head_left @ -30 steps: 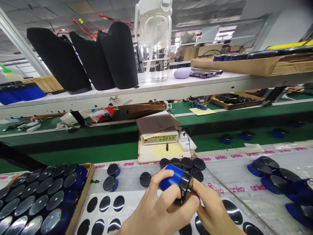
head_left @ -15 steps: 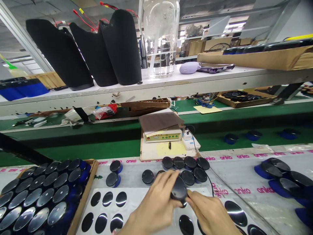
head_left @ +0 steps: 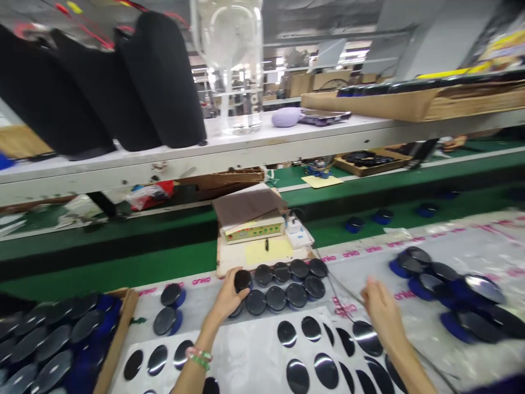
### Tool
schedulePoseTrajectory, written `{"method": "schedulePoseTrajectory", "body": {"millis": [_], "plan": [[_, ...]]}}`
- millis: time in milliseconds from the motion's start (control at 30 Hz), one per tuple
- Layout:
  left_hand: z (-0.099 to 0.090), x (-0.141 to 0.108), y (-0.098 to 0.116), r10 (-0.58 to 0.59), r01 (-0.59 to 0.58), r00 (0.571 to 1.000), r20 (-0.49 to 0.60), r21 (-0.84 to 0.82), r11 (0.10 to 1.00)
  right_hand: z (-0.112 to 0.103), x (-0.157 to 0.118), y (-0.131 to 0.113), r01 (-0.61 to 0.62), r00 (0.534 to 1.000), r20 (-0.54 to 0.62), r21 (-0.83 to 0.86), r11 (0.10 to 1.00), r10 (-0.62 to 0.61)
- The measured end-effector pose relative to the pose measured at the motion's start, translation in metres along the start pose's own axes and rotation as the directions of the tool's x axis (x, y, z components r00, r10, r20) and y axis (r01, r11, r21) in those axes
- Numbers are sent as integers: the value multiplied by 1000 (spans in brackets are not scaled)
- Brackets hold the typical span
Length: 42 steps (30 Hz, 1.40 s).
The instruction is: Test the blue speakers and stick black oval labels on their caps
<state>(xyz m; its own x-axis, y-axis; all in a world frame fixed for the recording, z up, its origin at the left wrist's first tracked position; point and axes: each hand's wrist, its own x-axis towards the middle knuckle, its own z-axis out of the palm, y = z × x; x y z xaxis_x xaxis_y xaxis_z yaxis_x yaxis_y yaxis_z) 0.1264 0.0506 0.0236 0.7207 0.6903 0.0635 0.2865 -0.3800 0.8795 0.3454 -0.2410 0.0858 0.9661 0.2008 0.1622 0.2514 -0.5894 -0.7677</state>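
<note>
My left hand [head_left: 227,300] is closed around a round black-topped disc [head_left: 243,279] at the left end of two rows of similar discs [head_left: 276,297]. Whether that disc rests on the table is hidden. My right hand [head_left: 379,305] is off to the right, above the table and apart from the discs. Its fingers are smeared by motion and no object shows in them. Below the rows lie white sheets [head_left: 241,347] bearing flat black circles [head_left: 327,370]. A looser group of blue-sided black discs [head_left: 441,290] lies beyond my right hand.
A cardboard box [head_left: 118,334] full of blue-sided discs stands at the left. Two more discs [head_left: 167,320] sit beside it. A small control box [head_left: 254,232] is behind the rows, with a cable [head_left: 344,287] crossing the table. Overhead, a white shelf [head_left: 241,146] carries a clear jug [head_left: 233,65].
Both hands held a disc over the sheets before. My left hand has moved back to the row's left end, and my right hand has let go and moved right. The view has turned right.
</note>
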Motion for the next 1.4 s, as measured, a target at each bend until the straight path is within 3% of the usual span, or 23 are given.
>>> {"method": "schedulePoseTrajectory", "body": {"millis": [100,267,367,467,600,667,767,867,933,1067,1100,1167,1267,1400], "plan": [[-2,1,-5,-45,49,995,92,-41,998,5,30,18,-101,992,-95,-138,985,89],[-7,3,2,-93,94,996,14,-68,993,-20,108,37,-275,929,-323,-274,922,182],[-13,0,23,-91,79,992,-83,-138,987,-39,137,35,-302,928,-302,-268,915,218],[-18,-5,48,-93,59,983,-156,-209,976,-48,142,27,-266,955,-193,-226,937,225],[-12,-17,92,-147,83,974,-173,-331,940,-34,110,-3,-108,988,95,-100,989,118],[-3,-24,122,-139,91,987,-82,-425,901,-18,77,-28,0,955,297,30,1000,-9],[9,-32,164,-113,131,991,67,-519,845,-3,17,-77,97,805,549,252,963,-225],[9,-38,189,-175,341,935,308,-650,679,-8,-25,-128,164,573,676,459,873,-463],[5,-44,195,-171,457,884,435,-725,516,-17,-37,-152,257,515,654,500,827,-554],[-2,-56,195,-77,550,833,547,-808,211,-36,-39,-171,430,615,476,466,773,-629],[-3,-58,195,-45,571,819,571,-809,140,-40,-40,-171,439,625,452,470,765,-637],[-6,-60,194,17,599,800,600,-800,22,-48,-42,-169,452,600,456,484,749,-657],[-11,-61,194,53,617,787,615,-782,-89,-54,-49,-165,517,522,473,487,704,-710],[-13,-64,195,67,589,808,585,-797,-134,-50,-57,-164,629,507,408,427,650,-759]]}}
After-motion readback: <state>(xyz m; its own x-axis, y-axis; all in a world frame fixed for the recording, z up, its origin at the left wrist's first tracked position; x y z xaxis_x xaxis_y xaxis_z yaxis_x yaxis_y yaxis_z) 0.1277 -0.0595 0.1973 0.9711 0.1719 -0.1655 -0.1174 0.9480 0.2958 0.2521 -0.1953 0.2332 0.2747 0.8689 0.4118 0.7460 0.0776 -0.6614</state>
